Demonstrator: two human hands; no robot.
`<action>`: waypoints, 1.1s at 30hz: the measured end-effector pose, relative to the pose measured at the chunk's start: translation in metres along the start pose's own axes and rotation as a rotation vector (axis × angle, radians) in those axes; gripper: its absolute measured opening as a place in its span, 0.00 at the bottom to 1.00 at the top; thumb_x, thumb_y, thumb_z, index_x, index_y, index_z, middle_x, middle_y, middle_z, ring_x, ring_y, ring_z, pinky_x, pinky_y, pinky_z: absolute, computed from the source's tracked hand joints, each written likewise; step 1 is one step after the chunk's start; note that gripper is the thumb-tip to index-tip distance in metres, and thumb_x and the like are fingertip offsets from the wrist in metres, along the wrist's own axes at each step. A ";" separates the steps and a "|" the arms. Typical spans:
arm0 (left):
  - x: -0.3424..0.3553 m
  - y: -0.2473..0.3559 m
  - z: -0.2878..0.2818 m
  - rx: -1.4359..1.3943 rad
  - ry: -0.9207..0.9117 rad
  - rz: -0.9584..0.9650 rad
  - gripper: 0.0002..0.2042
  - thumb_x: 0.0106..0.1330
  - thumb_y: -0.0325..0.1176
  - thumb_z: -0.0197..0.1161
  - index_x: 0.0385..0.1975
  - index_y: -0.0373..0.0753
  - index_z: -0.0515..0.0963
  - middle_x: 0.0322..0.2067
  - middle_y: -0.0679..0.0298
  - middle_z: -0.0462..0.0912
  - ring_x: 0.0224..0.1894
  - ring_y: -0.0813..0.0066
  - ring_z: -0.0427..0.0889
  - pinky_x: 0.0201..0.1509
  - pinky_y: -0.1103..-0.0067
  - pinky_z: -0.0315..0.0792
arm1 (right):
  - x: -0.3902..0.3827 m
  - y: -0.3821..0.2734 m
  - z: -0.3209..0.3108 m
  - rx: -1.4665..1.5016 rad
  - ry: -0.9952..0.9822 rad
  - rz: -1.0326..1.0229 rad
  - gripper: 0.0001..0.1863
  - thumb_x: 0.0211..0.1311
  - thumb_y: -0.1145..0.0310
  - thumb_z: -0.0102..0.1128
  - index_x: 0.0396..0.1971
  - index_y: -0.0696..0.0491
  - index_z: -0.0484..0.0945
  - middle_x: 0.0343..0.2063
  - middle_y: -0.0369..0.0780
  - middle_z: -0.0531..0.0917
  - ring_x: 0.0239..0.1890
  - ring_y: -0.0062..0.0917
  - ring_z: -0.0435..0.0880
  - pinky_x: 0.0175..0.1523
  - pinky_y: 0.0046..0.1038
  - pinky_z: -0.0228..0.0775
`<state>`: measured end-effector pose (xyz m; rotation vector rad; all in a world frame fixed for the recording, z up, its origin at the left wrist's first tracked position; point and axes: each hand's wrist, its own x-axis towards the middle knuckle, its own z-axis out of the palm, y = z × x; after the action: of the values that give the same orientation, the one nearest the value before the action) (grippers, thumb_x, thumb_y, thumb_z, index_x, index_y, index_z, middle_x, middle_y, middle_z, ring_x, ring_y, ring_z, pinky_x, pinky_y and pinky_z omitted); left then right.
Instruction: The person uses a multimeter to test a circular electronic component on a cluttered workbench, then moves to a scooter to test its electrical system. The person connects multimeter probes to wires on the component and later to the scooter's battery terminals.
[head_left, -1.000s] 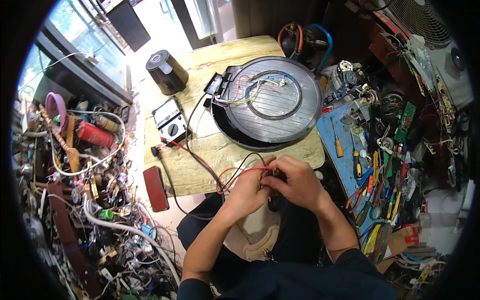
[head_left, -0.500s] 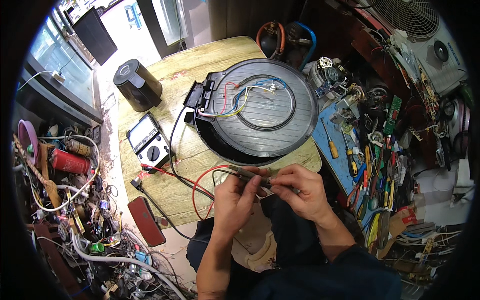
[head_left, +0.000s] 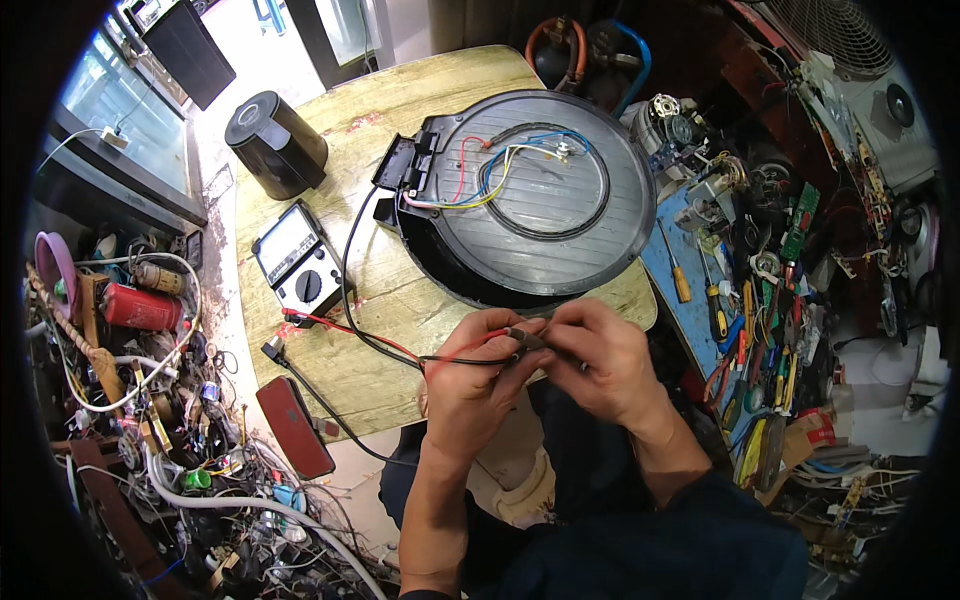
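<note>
My left hand (head_left: 470, 390) is closed around the test probes (head_left: 528, 340) of a multimeter, just in front of the table's near edge. A red lead and a black lead run back from it to the left. Right beside it my right hand (head_left: 608, 368) is closed in a pinch at the probes' far end; its fingers hide what is between them. The multimeter (head_left: 308, 284) with a dial lies on the table to the left. Beyond my hands rests a round black appliance (head_left: 615, 235), ribbed face up, with red, blue, yellow and white wires (head_left: 488, 190) across it.
A dark lidded canister (head_left: 280, 155) stands at the table's (head_left: 400, 90) far left. A black power cord with a plug (head_left: 272, 348) hangs near a red-brown case (head_left: 295, 428). Screwdrivers (head_left: 680, 280) and pliers crowd a blue board at right. Tangled cables and scrap pile up at left.
Both hands have come closer together and slightly up, nearer the appliance. The probes have turned in my left hand, and the red and black leads now cross over its back. The view has shifted a little.
</note>
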<state>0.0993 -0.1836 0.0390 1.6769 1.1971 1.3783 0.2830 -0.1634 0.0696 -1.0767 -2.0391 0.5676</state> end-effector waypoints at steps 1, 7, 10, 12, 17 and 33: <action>0.001 -0.003 0.002 0.079 0.028 0.097 0.15 0.57 0.27 0.78 0.45 0.35 0.86 0.37 0.58 0.84 0.31 0.68 0.83 0.33 0.78 0.77 | 0.002 0.001 -0.003 -0.073 0.042 -0.017 0.14 0.50 0.76 0.77 0.39 0.55 0.85 0.34 0.41 0.82 0.27 0.34 0.85 0.30 0.31 0.77; -0.002 0.012 -0.002 -0.022 0.037 0.120 0.18 0.52 0.32 0.80 0.43 0.35 0.86 0.39 0.54 0.86 0.35 0.61 0.87 0.36 0.74 0.80 | 0.028 0.036 -0.031 -0.478 0.257 -0.103 0.12 0.51 0.77 0.71 0.38 0.53 0.84 0.29 0.40 0.81 0.23 0.36 0.83 0.25 0.34 0.73; 0.002 0.010 -0.002 -0.171 0.097 0.316 0.19 0.54 0.33 0.79 0.43 0.31 0.85 0.43 0.49 0.87 0.40 0.56 0.89 0.41 0.73 0.82 | 0.043 0.061 -0.030 -0.497 0.333 -0.162 0.13 0.54 0.78 0.69 0.40 0.54 0.83 0.31 0.41 0.83 0.25 0.38 0.84 0.27 0.33 0.75; -0.004 0.003 0.000 -0.559 0.111 0.198 0.17 0.65 0.37 0.73 0.43 0.28 0.82 0.47 0.41 0.86 0.45 0.50 0.89 0.45 0.66 0.85 | 0.054 0.075 -0.026 -0.494 0.374 -0.243 0.13 0.55 0.78 0.68 0.42 0.55 0.82 0.33 0.42 0.85 0.26 0.39 0.85 0.29 0.33 0.77; -0.002 -0.001 0.006 -0.930 0.367 0.019 0.16 0.77 0.38 0.62 0.50 0.29 0.74 0.52 0.37 0.82 0.48 0.48 0.89 0.49 0.58 0.86 | 0.066 0.086 -0.021 -0.384 0.355 -0.110 0.10 0.61 0.76 0.66 0.43 0.57 0.82 0.36 0.47 0.87 0.31 0.42 0.88 0.34 0.34 0.79; 0.005 -0.032 0.024 -0.006 0.287 -0.075 0.10 0.77 0.22 0.57 0.53 0.26 0.79 0.50 0.53 0.86 0.47 0.66 0.89 0.53 0.75 0.83 | 0.086 0.116 -0.013 -0.126 0.355 0.160 0.10 0.66 0.71 0.64 0.43 0.59 0.81 0.28 0.53 0.86 0.30 0.47 0.89 0.35 0.36 0.79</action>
<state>0.1148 -0.1652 0.0068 1.4477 1.3977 1.6119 0.3203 -0.0278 0.0358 -1.3208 -1.7065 0.3015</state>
